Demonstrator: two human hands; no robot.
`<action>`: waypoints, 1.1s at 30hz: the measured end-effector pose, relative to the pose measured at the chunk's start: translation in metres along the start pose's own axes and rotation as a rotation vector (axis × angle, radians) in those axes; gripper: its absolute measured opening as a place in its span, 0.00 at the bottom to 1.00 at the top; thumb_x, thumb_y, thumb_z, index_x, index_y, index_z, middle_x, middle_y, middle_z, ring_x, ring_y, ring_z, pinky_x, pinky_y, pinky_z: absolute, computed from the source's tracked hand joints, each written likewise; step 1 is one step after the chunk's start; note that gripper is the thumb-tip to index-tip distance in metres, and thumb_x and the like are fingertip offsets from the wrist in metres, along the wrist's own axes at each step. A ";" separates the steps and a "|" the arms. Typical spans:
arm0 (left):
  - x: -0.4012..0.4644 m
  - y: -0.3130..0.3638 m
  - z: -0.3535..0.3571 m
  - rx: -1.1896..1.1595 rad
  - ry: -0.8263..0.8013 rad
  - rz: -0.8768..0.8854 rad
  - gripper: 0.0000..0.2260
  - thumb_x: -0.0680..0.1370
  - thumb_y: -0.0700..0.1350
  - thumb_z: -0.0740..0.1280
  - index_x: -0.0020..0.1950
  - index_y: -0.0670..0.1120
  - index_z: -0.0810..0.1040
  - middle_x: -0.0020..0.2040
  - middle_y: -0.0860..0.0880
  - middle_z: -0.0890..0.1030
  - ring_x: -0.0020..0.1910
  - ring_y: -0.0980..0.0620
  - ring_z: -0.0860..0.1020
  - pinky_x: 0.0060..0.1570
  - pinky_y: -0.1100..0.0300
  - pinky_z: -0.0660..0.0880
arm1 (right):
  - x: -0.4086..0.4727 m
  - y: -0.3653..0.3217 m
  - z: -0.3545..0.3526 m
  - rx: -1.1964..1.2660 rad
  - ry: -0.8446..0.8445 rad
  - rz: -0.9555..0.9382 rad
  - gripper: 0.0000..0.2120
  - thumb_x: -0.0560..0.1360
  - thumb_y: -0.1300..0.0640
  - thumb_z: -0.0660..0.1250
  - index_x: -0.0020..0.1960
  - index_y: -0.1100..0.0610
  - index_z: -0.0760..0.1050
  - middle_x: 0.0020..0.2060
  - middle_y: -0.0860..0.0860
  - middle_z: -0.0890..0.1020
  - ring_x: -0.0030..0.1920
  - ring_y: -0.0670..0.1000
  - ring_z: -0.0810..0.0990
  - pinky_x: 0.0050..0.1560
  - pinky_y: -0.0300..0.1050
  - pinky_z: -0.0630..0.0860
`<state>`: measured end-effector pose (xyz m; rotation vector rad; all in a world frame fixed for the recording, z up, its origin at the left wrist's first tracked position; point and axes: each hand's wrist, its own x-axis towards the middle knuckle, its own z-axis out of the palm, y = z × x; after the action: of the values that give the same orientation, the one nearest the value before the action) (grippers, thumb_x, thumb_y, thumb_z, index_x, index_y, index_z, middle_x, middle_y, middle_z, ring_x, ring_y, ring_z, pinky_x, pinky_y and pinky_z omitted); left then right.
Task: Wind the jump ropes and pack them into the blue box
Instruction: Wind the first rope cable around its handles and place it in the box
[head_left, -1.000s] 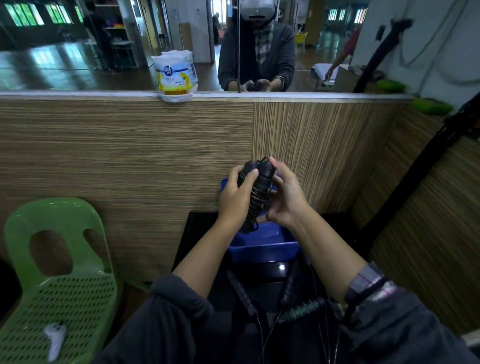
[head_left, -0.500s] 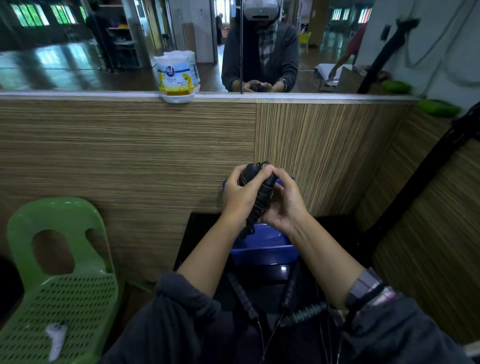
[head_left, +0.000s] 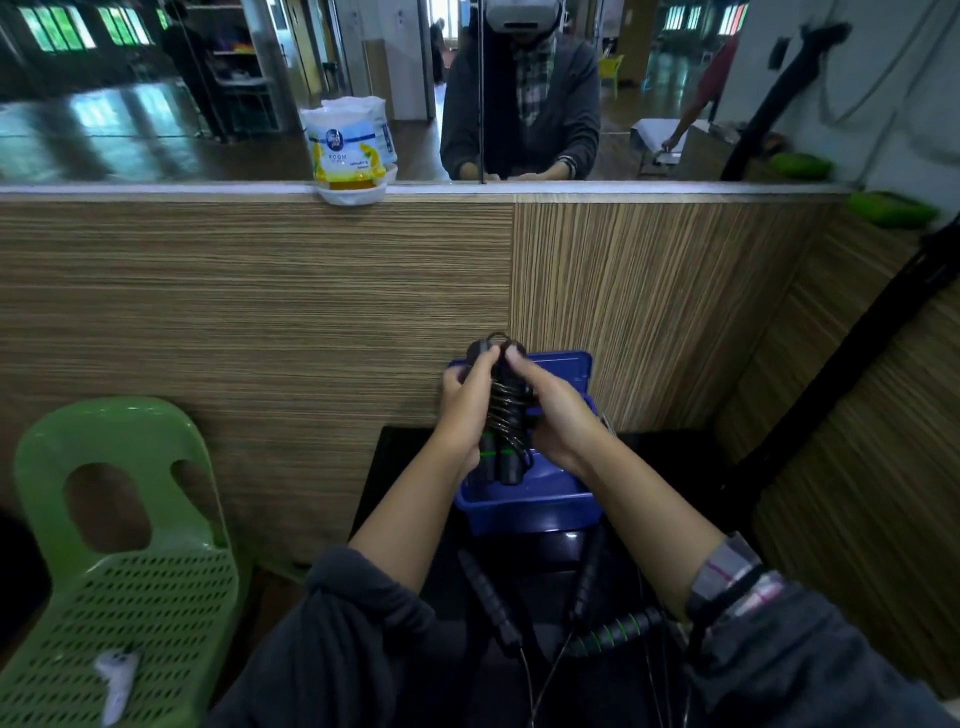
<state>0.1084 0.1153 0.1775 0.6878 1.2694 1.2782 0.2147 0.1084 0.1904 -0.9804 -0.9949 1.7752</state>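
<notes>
A wound black jump rope (head_left: 503, 415), its cord coiled round two handles with green rings, stands upright just over the blue box (head_left: 524, 506). My left hand (head_left: 467, 402) grips its left side and my right hand (head_left: 553, 410) grips its right side, thumbs near the top. The handles' lower ends dip inside the box. On the black surface (head_left: 395, 467) below lie more ropes: two black handles (head_left: 488, 603) and a black handle with green stripes (head_left: 613, 631), their cords trailing toward me.
A wood-grain partition (head_left: 260, 312) rises right behind the box, with a mirror above it. An air-freshener tub (head_left: 350, 150) sits on the ledge. A green plastic chair (head_left: 124, 571) at the left carries a white controller (head_left: 117, 675). A dark pole (head_left: 852, 364) leans at the right.
Both hands have lowered the wound rope from above the box until its lower end sits inside the box. My grip has stayed on it throughout.
</notes>
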 end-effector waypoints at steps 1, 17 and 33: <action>0.004 -0.001 -0.002 -0.023 -0.027 -0.073 0.33 0.62 0.62 0.71 0.61 0.43 0.77 0.55 0.39 0.82 0.50 0.41 0.83 0.50 0.43 0.80 | 0.001 0.003 -0.001 -0.017 0.035 -0.026 0.17 0.76 0.52 0.66 0.62 0.60 0.76 0.55 0.58 0.82 0.56 0.55 0.81 0.57 0.51 0.78; 0.043 -0.041 -0.029 0.541 -0.015 -0.042 0.17 0.77 0.62 0.63 0.55 0.51 0.75 0.53 0.48 0.81 0.51 0.48 0.81 0.48 0.44 0.81 | 0.047 0.054 -0.043 -0.049 0.162 0.048 0.13 0.77 0.60 0.66 0.60 0.64 0.75 0.51 0.60 0.82 0.47 0.55 0.83 0.42 0.48 0.80; 0.104 -0.088 -0.042 0.837 -0.004 -0.078 0.23 0.78 0.64 0.57 0.63 0.49 0.73 0.60 0.45 0.77 0.54 0.44 0.79 0.47 0.47 0.81 | 0.102 0.098 -0.079 -0.298 0.107 0.064 0.12 0.77 0.57 0.66 0.60 0.55 0.77 0.55 0.55 0.82 0.57 0.56 0.80 0.60 0.65 0.73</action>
<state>0.0771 0.1811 0.0546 1.2006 1.8149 0.6387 0.2238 0.1897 0.0506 -1.2906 -1.1938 1.6349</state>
